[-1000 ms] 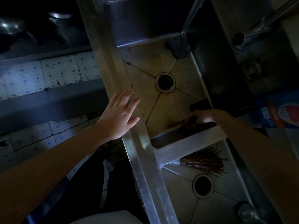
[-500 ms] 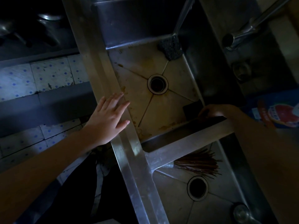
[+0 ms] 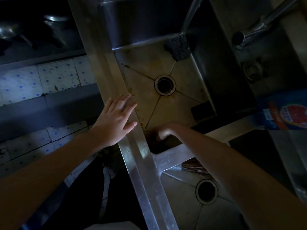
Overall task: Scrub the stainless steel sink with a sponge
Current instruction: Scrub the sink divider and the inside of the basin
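The stainless steel sink (image 3: 146, 68) has a stained floor around a round drain (image 3: 165, 85). My left hand (image 3: 116, 120) lies flat and open on the sink's front rim (image 3: 132, 156). My right hand (image 3: 169, 130) reaches down into the near left corner of the basin. Its fingers are curled over a dark sponge that is almost lost in shadow beneath them. A dark scouring pad (image 3: 178, 47) lies in the far corner, and a dark rectangular patch (image 3: 202, 110) sits by the near right wall.
A faucet spout (image 3: 259, 29) hangs over the far right side. The second basin (image 3: 182, 208) below holds a drain (image 3: 206, 191) and a bundle of chopsticks (image 3: 194, 166). A blue and red package (image 3: 287, 113) stands at the right. Pots (image 3: 53, 22) sit at upper left.
My right hand has slid left along the basin's near wall, from beside the dark rectangular patch into the near left corner. My left hand stays flat on the rim.
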